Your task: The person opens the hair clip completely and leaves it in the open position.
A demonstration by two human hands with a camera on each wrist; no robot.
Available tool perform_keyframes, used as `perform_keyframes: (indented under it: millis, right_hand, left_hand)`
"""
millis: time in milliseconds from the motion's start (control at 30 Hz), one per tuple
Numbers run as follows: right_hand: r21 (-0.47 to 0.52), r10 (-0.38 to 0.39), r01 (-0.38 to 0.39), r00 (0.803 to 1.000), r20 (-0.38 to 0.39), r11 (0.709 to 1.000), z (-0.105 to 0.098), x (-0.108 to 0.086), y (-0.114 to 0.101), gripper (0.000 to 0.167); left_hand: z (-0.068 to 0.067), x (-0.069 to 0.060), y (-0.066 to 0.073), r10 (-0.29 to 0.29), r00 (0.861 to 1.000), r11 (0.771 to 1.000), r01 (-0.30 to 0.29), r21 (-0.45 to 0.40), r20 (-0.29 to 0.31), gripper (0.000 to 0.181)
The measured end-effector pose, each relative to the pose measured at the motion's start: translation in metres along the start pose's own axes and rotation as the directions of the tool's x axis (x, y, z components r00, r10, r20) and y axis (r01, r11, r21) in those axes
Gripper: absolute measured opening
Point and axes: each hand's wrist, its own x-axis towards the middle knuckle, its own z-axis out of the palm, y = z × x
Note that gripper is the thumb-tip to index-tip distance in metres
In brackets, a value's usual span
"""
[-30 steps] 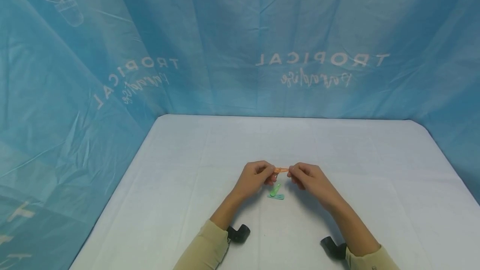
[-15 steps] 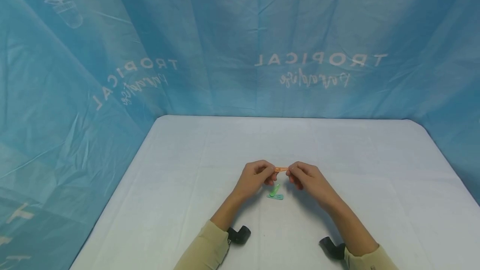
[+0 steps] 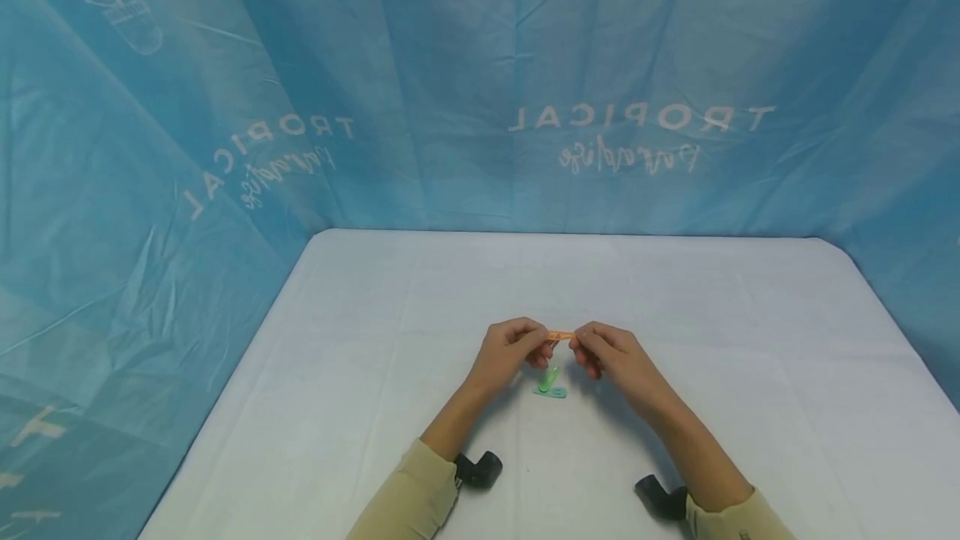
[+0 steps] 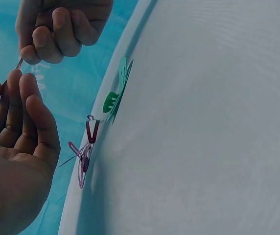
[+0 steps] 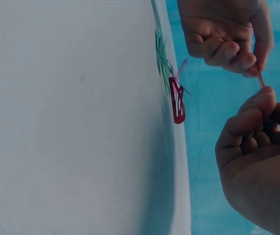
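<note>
An orange snap hair clip (image 3: 561, 336) is stretched between both hands above the table. My left hand (image 3: 513, 348) pinches its left end between thumb and fingers. The right end is pinched by my right hand (image 3: 611, 355). On the cloth just below lie a light green hair clip (image 3: 550, 379) and a teal hair clip (image 3: 553, 393), close together. Both wrist views show a dark red hair clip (image 5: 177, 105) among pinkish ones near the green clips. In the left wrist view the held clip is seen edge-on, thin between the fingertips.
A white cloth covers the table (image 3: 420, 290). Blue printed curtains (image 3: 465, 107) hang behind it and along the left. Black devices (image 3: 480, 470) are strapped at both wrists, by the beige sleeves.
Both hands have risen very slightly in the head view, with the orange hair clip still between them. The clips on the table stay where they were.
</note>
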Motion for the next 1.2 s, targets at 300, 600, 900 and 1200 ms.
perform_keyframes:
  millis: [300, 600, 900, 1200]
  right_hand:
    - [0.048, -0.02, 0.021, 1.0, -0.023, 0.999, 0.004, -0.0012, -0.0007, 0.036]
    - [0.078, -0.036, 0.038, 0.999, -0.024, 0.996, 0.0058, -0.002, -0.0014, 0.038]
    - [0.097, -0.038, 0.04, 0.999, -0.02, 0.994, 0.0068, -0.0034, -0.0023, 0.038]
    - [0.101, -0.038, 0.039, 0.999, -0.01, 0.994, 0.006, -0.0024, -0.0015, 0.038]
  left_hand:
    - [0.0, 0.0005, 0.0004, 0.005, 1.0, 0.999, -0.005, -0.038, 0.005, 0.027]
    - [0.0002, -0.0002, 0.0023, -0.014, 1.0, 0.995, 0.014, -0.096, 0.0, 0.028]
    - [0.0018, -0.0023, 0.0026, -0.031, 0.999, 0.989, 0.029, -0.143, -0.01, 0.027]
    - [0.0033, -0.0031, 0.0012, -0.043, 0.999, 0.984, 0.042, -0.172, -0.004, 0.027]
